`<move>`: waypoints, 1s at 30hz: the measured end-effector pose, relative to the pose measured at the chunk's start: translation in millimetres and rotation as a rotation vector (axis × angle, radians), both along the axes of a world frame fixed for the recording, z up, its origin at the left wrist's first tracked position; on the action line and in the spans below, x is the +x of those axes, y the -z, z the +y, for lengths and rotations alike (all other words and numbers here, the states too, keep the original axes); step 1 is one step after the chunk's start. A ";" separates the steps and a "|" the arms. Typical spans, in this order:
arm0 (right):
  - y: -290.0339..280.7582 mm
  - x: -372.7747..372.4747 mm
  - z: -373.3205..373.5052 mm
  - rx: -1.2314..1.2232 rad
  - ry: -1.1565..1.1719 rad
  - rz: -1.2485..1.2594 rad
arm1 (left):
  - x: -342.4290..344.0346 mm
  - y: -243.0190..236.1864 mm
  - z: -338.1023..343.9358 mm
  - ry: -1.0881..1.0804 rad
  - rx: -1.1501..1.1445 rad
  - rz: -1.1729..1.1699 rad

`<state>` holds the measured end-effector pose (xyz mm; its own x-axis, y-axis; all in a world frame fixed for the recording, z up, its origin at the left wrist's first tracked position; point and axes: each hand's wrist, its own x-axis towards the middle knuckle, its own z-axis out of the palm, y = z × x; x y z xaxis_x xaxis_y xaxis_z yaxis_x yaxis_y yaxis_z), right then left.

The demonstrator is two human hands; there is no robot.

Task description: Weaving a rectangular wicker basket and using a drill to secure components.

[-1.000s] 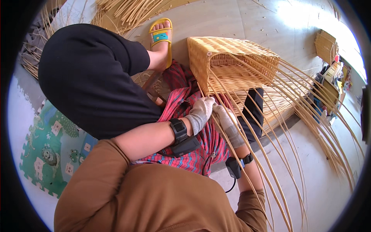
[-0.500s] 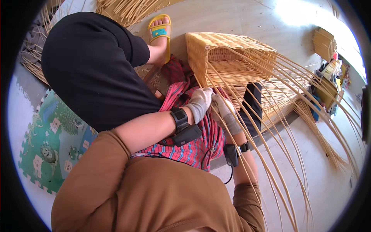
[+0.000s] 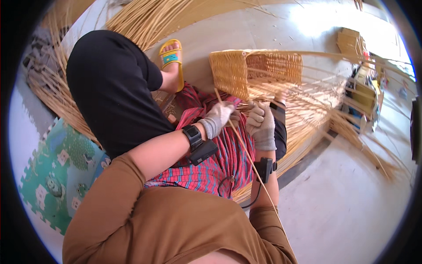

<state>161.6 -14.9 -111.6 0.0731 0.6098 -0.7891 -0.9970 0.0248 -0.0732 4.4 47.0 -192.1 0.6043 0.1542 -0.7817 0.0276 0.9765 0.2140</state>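
A single wicker rod [image 3: 246, 152] slants from just beyond my lap down past my right forearm. Pinched round its upper part is my gloved left hand [image 3: 220, 117]. My right hand [image 3: 261, 121], also gloved, is a closed fist beside it, with a small gap between the two; what it grips, if anything, is hidden. Just beyond the hands a woven wicker basket [image 3: 228, 72] lies on its side, its opening facing right. Long unwoven rods stream from its edge to the right, blurred by motion. A red striped cloth [image 3: 211, 165] covers my lap.
A bundle of loose rods [image 3: 145, 22] lies at the far left, and more rods [image 3: 307, 116] are heaped right of my lap. A green patterned foam mat [image 3: 57, 176] is at the left. Boxes and odds and ends [image 3: 365, 94] stand at the far right.
My hands have moved apart, the right one now a separate fist. The basket has turned, and its loose rods have swung away from over my right arm. One rod stays in my left hand.
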 end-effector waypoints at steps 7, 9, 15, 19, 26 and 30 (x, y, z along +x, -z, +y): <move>8.2 -32.2 -26.4 -0.418 -0.256 -0.469 | 7.9 -22.5 27.2 -0.193 0.251 0.311; 24.1 -45.1 -18.6 -0.374 -0.401 -0.475 | 6.1 -21.0 37.7 -0.241 0.263 0.312; 99.1 -52.8 8.5 -0.310 -1.240 -1.775 | 3.6 -20.3 49.7 -0.358 0.285 0.268; 134.7 -29.2 7.1 -0.553 -0.590 -1.138 | 0.2 -31.5 54.9 -0.334 0.267 0.292; 60.8 -4.8 -15.2 -0.725 -0.533 -0.741 | 2.6 -44.4 59.3 -0.282 0.303 0.330; 31.5 -24.7 23.6 -0.374 -0.639 -1.299 | 5.8 -38.0 52.4 -0.270 0.288 0.336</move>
<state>136.9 8.7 -143.0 0.6345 0.5912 -0.4978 -0.0679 -0.5990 -0.7979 10.2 99.4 -154.1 0.2361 0.5080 -0.8284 -0.1042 0.8608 0.4982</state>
